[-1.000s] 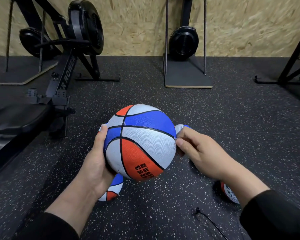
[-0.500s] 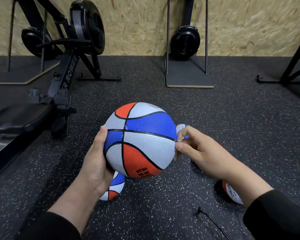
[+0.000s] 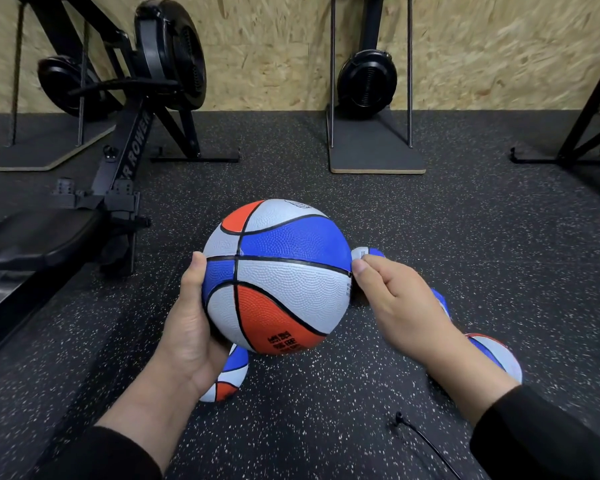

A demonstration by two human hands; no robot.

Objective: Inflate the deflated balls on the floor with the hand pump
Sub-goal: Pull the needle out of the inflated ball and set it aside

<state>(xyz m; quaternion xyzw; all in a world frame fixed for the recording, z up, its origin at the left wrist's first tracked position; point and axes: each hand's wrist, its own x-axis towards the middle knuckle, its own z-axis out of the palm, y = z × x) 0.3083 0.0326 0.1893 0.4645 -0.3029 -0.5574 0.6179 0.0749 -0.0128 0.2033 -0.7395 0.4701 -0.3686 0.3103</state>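
Your left hand cups the round red, white and blue ball from below and from the left side, thumb lying up over a blue panel, and holds it clear of the floor at the centre of the frame. Your right hand sits at the ball's right edge with thumb and forefinger pinched together on something small against the surface; whether that is the pump's needle or the valve itself is too small to tell. No pump body shows anywhere.

The risks, as I judge them:
- If that pinch is on a needle, pulling or pushing it at an angle could bend it or tear the valve. Keep it straight along its own line.
- The left grip is one-handed on a firm, round ball, so a tug from the right could roll it out of your palm.
- Flatter balls lie under your arms: one at lower centre, one at lower right, and a bit of another just behind your right fingers. A dropped ball would land among them.
- A thin black cable trails across the floor at the bottom of the frame and could snag your sleeve.
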